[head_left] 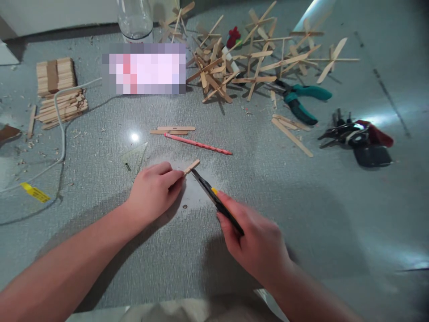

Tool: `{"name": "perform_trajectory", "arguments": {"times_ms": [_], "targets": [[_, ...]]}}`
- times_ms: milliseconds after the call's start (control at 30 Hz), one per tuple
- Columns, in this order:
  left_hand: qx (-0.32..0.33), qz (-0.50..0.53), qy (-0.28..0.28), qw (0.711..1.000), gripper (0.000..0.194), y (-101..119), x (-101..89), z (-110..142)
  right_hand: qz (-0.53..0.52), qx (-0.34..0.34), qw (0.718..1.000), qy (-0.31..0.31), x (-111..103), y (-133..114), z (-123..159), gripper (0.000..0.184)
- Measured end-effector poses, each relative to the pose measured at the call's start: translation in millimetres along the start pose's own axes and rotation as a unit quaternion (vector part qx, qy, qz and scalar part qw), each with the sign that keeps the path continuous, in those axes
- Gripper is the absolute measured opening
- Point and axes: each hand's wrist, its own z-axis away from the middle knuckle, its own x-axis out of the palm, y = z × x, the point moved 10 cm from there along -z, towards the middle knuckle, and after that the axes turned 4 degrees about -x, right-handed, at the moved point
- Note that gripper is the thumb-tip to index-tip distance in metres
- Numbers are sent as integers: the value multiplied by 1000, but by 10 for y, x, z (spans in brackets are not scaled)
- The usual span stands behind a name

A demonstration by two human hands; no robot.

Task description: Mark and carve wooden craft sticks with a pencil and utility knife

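Observation:
My left hand [157, 188] is closed on a wooden craft stick [192, 167], whose far end pokes out past the fingertips. In my right hand [254, 235] is a black and yellow utility knife [214, 197]. Its blade tip meets the stick just beyond my left fingers. A red pencil [201, 144] lies a little farther away, beside two or so loose craft sticks [176, 129], one with a small slot. Left of them sits a clear set square [134, 157]. Pale dust is spread on the surface under the stick.
Crossed-stick pieces [214, 71] heap at the back, near teal-handled pliers [301, 98]. A bunch of keys [360, 138] lies to the right. At left are bundled sticks [62, 76], a white cable [62, 129] and wood shavings. A clear bottle [134, 20] stands behind a blurred-out patch.

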Motion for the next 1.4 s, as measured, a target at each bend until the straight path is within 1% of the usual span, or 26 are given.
{"name": "perform_trajectory", "arguments": {"times_ms": [133,233,367,533,700,833,900,1000,1100,1300,1400], "targets": [[-3,-21,-3,1000,23,10,5,21,10,-3,1000,-14,45,-13,4,34],[10,-33,0,999,24,37,5,25,3,-4,1000,-21,68,-19,13,34],[32,-65,20,997,28,89,-8,42,1,-5,999,-31,99,-15,39,36],[45,-106,31,993,29,138,0,68,-2,-10,1000,-27,115,-15,49,38],[56,-121,32,991,31,150,-1,85,-11,-17,1000,-24,125,-17,55,41],[54,-123,26,991,30,144,6,86,6,-21,1000,-22,140,-20,77,44],[50,-125,20,991,29,144,18,81,32,-28,999,-24,157,-45,86,45],[48,-132,9,990,30,151,44,74,98,-41,994,-24,168,-109,88,40],[51,-134,5,990,33,161,54,65,134,-54,989,-21,156,-174,78,36],[70,-133,21,988,36,199,38,39,144,-50,987,-41,146,-175,37,38],[77,-134,30,987,36,217,36,32,146,-49,987,-39,88,-202,-39,39]]}}
